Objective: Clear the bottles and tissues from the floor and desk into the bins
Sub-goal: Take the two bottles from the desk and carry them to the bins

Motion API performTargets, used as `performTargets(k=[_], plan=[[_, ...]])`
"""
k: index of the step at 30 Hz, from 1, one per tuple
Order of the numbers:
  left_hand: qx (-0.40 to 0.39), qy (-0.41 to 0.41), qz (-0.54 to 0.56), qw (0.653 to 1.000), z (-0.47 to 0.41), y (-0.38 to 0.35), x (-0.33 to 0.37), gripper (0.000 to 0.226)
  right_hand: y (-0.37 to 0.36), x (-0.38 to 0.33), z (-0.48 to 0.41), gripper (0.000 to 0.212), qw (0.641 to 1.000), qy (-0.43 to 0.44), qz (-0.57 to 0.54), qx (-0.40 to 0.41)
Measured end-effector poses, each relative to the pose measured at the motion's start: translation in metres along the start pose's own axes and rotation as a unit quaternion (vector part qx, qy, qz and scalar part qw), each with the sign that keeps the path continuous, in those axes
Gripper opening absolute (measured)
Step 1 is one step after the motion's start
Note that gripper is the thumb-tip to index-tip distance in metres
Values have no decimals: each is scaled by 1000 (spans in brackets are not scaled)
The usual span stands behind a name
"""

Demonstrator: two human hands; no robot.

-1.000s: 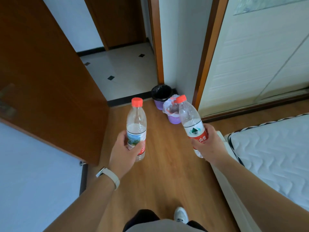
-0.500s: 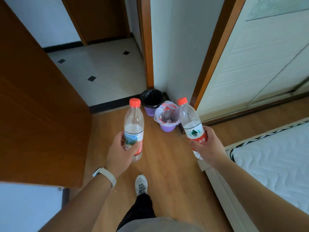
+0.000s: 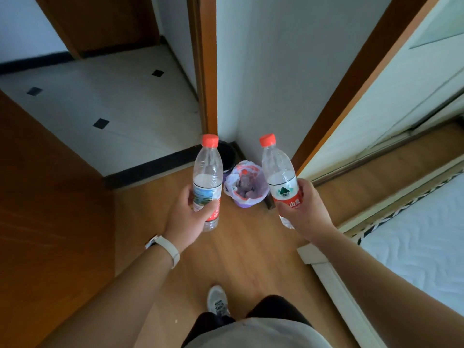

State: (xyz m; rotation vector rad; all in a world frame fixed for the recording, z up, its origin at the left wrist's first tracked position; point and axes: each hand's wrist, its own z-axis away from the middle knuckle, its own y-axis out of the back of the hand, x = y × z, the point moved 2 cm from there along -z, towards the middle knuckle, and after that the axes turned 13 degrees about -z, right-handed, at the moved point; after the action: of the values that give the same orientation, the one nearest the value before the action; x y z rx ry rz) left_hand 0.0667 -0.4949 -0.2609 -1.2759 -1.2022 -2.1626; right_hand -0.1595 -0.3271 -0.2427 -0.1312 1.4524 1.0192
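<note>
The step in hand is the carry to the bins, with two bottles held at once. The left hand (image 3: 187,217) has its fingers and thumb curled round the label of the left bottle (image 3: 208,177), and the right hand (image 3: 305,214) wraps the lower half of the right bottle (image 3: 278,172). Both bottles are upright, capped in red and partly filled, and they are held apart in the air above the floor (image 3: 238,252).

Between them, down in the corner by the door frame, stands the purple bin (image 3: 247,203) with a pale liner. A red-capped bottle (image 3: 244,180) already lies inside it. Just behind it, the black bin (image 3: 229,156) is mostly hidden by the left bottle, so what it contains cannot be told.

The person stands near the bins but not over them — one shoe (image 3: 217,300) is planted a step short, and the bed (image 3: 414,234) is close on the right. The next move probably calls for a last step or a lean forward, then lowering each bottle over the purple bin's mouth and loosening the grip. The opening looks narrow and partly taken up, so dropping them one at a time seems the safer way — two together could knock the light bin over.
</note>
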Motion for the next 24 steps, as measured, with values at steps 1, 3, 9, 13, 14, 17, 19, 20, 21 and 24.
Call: performTargets(k=[1,3,9,13,14,17,19,20,21,24], plan=[[-4,-1,-1,1000,-9,0,1,40,-1,-1,-5,68,1000,-1,4,9],[-16,-5,-7,1000,-25,-1,3,38,-1,-3,-16,68,1000,-3,12,25],[-41,-2,-26,999,-77,-15,7,38,-4,16,-52,66,998,-39,4,40],[-48,7,-49,998,-115,-23,16,41,-17,29,-95,65,997,-65,-21,26],[-51,11,-57,997,-126,-24,19,43,-20,30,-108,66,997,-69,-25,22],[-66,19,-76,995,-162,-31,25,54,-27,33,-151,70,997,-74,-29,17],[-79,29,-87,993,-185,-38,30,55,-28,34,-180,71,996,-77,-33,22],[-83,33,-94,992,-197,-42,34,55,-27,36,-193,71,996,-80,-34,26],[-84,37,-100,991,-209,-47,36,55,-27,39,-205,71,995,-85,-36,28],[-93,51,-112,988,-246,-65,44,55,-25,52,-240,69,993,-108,-37,31]])
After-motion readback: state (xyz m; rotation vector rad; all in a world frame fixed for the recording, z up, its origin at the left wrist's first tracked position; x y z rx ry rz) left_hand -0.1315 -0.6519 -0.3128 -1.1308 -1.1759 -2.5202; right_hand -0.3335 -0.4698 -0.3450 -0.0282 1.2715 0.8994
